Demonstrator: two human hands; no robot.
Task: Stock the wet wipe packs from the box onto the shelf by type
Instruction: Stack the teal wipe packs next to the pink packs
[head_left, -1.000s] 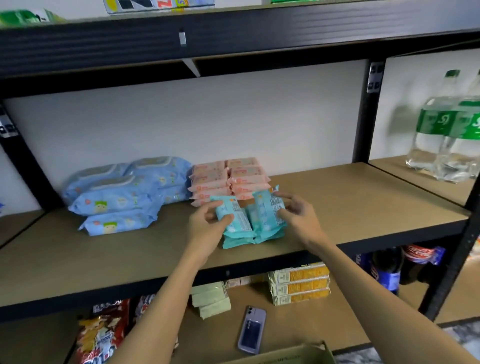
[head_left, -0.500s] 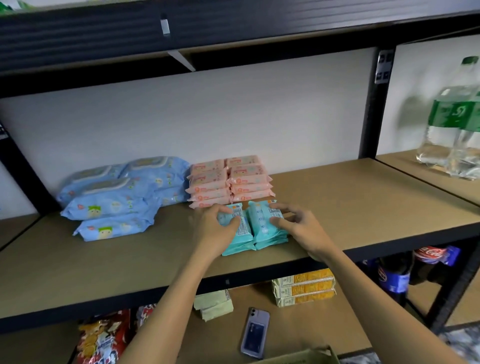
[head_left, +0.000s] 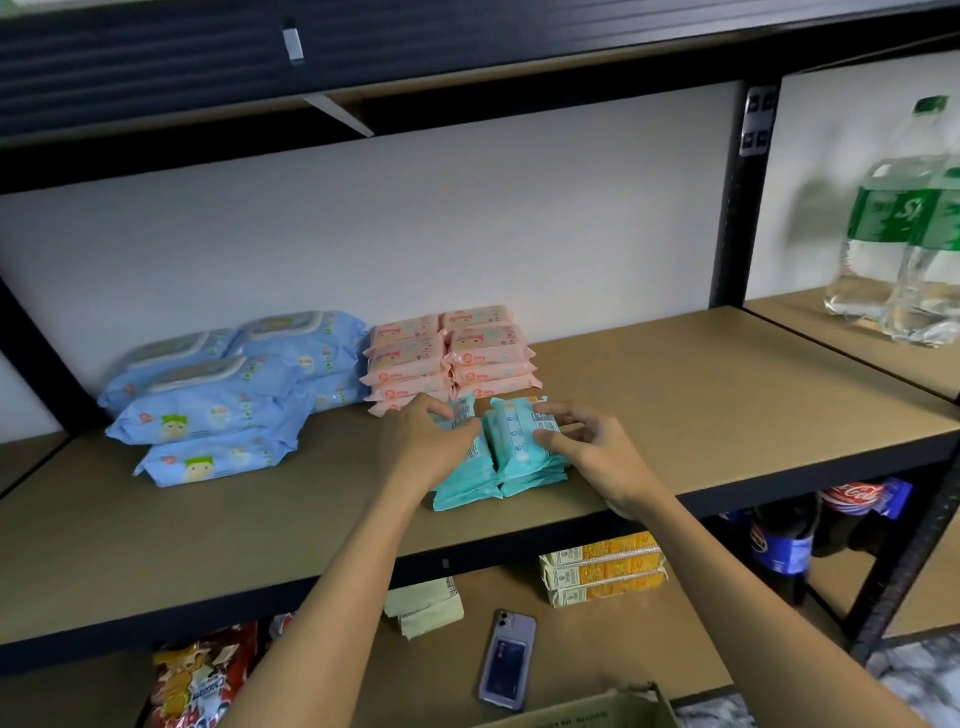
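Both hands are on the teal wipe packs (head_left: 498, 457), mid-frame on the middle shelf (head_left: 701, 395).

Left hand (head_left: 421, 447): fingers curled over the top of the left teal stack, thumb side against the pack, so the grip is clamped on it. Right hand (head_left: 597, 452): fingertips (head_left: 545, 434) pinching the top pack of the right teal stack, fingers bent, thumb underneath out of view.

Teal packs sit in two short stacks side by side, touching, near the shelf's front edge. Directly behind them, toward the wall: pink wipe packs (head_left: 452, 356) in two stacks, also touching each other. Left of the pink ones: larger blue wipe packs (head_left: 228, 395), piled loosely, one lying alone at the front.

Right side of frame, next shelf bay: clear bottles with green labels (head_left: 904, 260).

Lower shelf: yellow cartons (head_left: 602, 569) stacked under the right hand, pale green packets (head_left: 423, 608), a phone (head_left: 506, 660) lying flat, red snack bags (head_left: 200, 680) lower left, dark soda bottles (head_left: 784, 540) lower right.

Cardboard box (head_left: 597, 709): only the open flap shows at the bottom edge; contents not visible.
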